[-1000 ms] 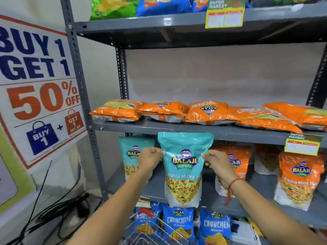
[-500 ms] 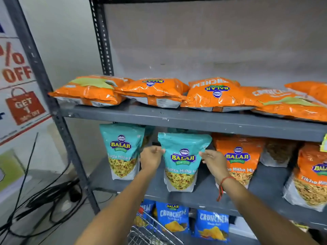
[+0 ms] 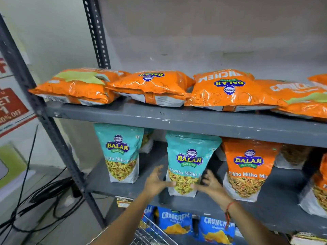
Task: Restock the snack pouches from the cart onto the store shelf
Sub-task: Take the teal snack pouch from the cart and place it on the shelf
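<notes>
Head view: as the teal pouch stands upright on the middle shelf, between a second teal pouch and an orange pouch, placing appears nearly finished.
Hands: left hand and right hand are spread at its lower sides, fingers loose; firm grip cannot be told.
Next move: release is judged due, then another pouch is to be fetched from the cart.

I see a teal pouch upright on the middle shelf. My left hand at its 8 o'clock and right hand at 4 o'clock flank its base, fingers spread, motion-blurred.
</notes>
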